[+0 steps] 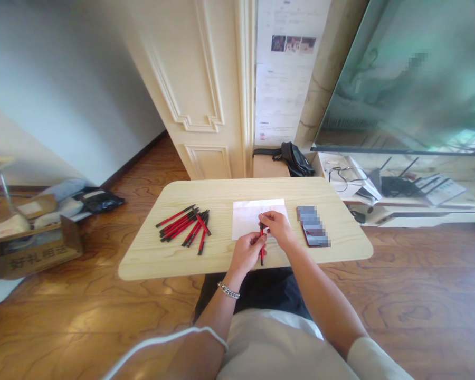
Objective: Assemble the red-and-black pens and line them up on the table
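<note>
Packed into the cardboard box [39, 254] on the floor at left: pale wrapped packages [11, 226]. Over the counter [142, 258], close to its near edge and between both hands: one red pen [262, 256], just beside the white paper [243, 214]. Well to the left: a loose heap of red pens [179, 227]. With the left hand [244, 251], grips the barrel, fingers curled closed; with the right hand [277, 226], pinches the black upper end between fingertips.
</note>
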A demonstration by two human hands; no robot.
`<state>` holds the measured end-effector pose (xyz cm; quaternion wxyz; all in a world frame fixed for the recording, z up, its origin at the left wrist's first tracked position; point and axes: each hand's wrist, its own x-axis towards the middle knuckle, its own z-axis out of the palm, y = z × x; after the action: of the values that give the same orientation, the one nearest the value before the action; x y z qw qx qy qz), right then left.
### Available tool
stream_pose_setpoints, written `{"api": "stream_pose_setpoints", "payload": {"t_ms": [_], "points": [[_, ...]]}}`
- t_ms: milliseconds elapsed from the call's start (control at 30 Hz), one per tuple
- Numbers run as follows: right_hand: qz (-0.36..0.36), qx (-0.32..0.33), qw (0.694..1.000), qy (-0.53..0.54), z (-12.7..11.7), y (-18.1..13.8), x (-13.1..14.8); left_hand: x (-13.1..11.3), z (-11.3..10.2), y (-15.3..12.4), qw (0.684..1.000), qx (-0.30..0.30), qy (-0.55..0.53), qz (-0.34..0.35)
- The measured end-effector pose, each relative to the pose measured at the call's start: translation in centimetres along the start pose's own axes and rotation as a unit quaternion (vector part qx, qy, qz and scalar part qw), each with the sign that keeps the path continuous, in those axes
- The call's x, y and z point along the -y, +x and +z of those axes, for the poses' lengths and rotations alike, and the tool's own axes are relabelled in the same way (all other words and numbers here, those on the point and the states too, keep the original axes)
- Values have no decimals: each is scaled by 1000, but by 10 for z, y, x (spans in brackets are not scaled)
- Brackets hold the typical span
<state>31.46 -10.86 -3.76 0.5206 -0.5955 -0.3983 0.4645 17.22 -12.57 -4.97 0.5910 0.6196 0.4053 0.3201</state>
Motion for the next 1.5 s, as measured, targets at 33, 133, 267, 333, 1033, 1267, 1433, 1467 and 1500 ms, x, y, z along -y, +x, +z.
{"api": "stream_pose_setpoints", "payload": {"t_ms": [33, 133, 267, 333, 1033, 1267, 1433, 1467, 1500], "points": [[5, 17, 1000, 13, 0, 0, 1, 0, 0, 0, 1000, 0, -2, -1], [14, 41, 999, 23, -1, -1, 1, 1, 1, 0, 1000, -8, -20, -2], [-5, 1, 1000, -17, -1, 1, -1, 3, 2, 0, 998, -16, -55, -5], [0, 24, 1000, 2, -1, 2, -2, 3, 1, 0, 998, -13, -63, -4], [8, 53, 998, -14, -4, 0, 0, 5, 0, -2, 995, -32, -99, -3], [5, 62, 998, -15, -1, 2, 7, 7, -5, -5, 993, -12, -113, -23], [1, 44, 999, -11, 0, 5, 13, 4, -8, -8, 992, -13, -125, -34], [-1, 37, 999, -7, 0, 7, 14, 3, -8, -9, 992, -11, -122, -34], [-4, 28, 1000, -1, 0, 10, 15, 2, -9, -10, 992, -8, -120, -34]]}}
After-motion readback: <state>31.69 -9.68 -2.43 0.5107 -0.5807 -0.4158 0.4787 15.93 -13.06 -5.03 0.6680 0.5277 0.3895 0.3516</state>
